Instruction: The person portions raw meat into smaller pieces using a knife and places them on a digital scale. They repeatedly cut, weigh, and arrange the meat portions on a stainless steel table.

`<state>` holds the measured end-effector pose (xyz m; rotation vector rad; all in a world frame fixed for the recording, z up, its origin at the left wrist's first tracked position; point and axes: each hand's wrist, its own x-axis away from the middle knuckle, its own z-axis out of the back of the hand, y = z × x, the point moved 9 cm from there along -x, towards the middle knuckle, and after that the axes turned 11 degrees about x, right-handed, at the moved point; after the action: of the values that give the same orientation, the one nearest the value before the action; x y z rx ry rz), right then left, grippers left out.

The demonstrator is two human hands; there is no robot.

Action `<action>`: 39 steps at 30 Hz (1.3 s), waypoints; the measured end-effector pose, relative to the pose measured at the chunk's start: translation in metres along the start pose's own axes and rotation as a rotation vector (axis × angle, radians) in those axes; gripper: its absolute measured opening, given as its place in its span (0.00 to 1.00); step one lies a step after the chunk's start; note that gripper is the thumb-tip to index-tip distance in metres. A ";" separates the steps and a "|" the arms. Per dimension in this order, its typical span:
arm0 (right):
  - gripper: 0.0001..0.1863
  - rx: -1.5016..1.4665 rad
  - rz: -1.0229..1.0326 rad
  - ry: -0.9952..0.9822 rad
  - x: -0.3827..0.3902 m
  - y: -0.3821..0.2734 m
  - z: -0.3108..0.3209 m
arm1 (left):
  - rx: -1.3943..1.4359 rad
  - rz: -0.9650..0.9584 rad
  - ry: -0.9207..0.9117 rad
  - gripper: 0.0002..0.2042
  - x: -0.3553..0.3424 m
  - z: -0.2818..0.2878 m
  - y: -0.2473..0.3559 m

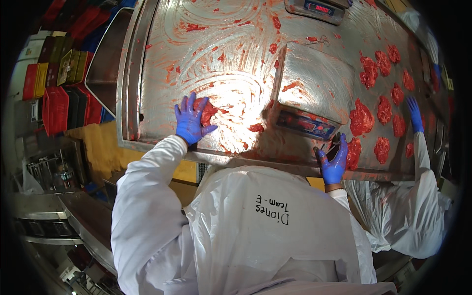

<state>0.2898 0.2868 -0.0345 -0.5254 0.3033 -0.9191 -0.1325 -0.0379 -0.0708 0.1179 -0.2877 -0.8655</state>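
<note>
My left hand (190, 120), in a blue glove, lies with fingers spread against a piece of red raw meat (209, 114) on the metal table. A smaller meat scrap (256, 128) is to its right. At the table's near edge, my right hand (334, 162), also blue-gloved, has its thumb and fingers around a small dark metal tool (336, 139), whose kind is partly hidden. Just beyond that hand stands a weighing scale (317, 81) with a wet steel platform and a front panel.
Several portions of red meat (361, 118) lie on the right of the table. A co-worker's blue-gloved hand (415, 114) rests beyond them. Scissors (318, 41) lie behind the scale; a second scale (317, 10) stands farther back. Coloured crates (55, 110) are stacked at left.
</note>
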 end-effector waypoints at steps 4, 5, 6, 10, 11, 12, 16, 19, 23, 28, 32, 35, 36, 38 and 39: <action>0.53 0.065 0.024 0.008 -0.001 0.001 0.001 | 0.071 0.266 0.296 0.53 -0.064 0.013 -0.039; 0.53 0.060 0.025 -0.001 -0.002 0.001 -0.002 | 0.077 0.337 0.355 0.53 -0.081 0.020 -0.050; 0.53 0.044 0.013 -0.017 -0.005 0.002 -0.002 | 0.098 0.388 0.370 0.53 -0.102 0.027 -0.057; 0.55 -0.144 -0.143 -0.044 -0.002 0.010 -0.008 | 0.189 0.456 0.517 0.51 -0.194 0.055 -0.074; 0.54 -0.119 -0.153 -0.059 -0.002 0.012 -0.009 | 0.215 0.446 0.578 0.50 -0.219 0.059 -0.081; 0.53 -0.097 -0.162 -0.078 -0.002 0.015 -0.011 | 0.237 0.405 0.621 0.49 -0.250 0.058 -0.094; 0.52 -0.126 -0.302 -0.125 0.006 0.028 -0.021 | 0.290 0.211 0.617 0.37 -0.357 0.056 -0.057; 0.55 0.025 -0.245 -0.140 0.006 0.025 -0.019 | 0.606 -0.156 0.602 0.26 -0.412 0.040 0.040; 0.59 0.135 -0.099 -0.101 -0.002 0.003 -0.008 | 0.556 -0.513 0.400 0.16 -0.405 0.028 0.193; 0.55 0.175 -0.068 -0.115 -0.006 -0.001 -0.007 | 0.429 -0.506 0.243 0.13 -0.352 0.024 0.207; 0.52 0.033 -0.167 -0.085 -0.007 0.007 -0.009 | 0.553 -0.488 0.281 0.06 -0.263 0.026 0.195; 0.52 0.137 -0.071 -0.090 -0.012 -0.006 -0.003 | 0.528 -0.426 0.268 0.03 -0.185 0.017 0.197; 0.52 0.118 -0.068 -0.066 -0.007 0.001 -0.006 | 0.511 -0.487 0.182 0.03 -0.158 0.009 0.201; 0.51 0.102 -0.057 -0.060 -0.006 -0.002 -0.004 | 0.550 -0.634 -0.058 0.02 -0.104 -0.001 0.204; 0.51 0.091 -0.050 -0.058 -0.006 -0.003 -0.005 | 0.602 -0.724 -0.214 0.03 -0.079 -0.005 0.204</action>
<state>0.2821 0.2891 -0.0370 -0.4766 0.1961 -0.9595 -0.0303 0.1540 -0.0472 0.7258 -0.7280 -1.4908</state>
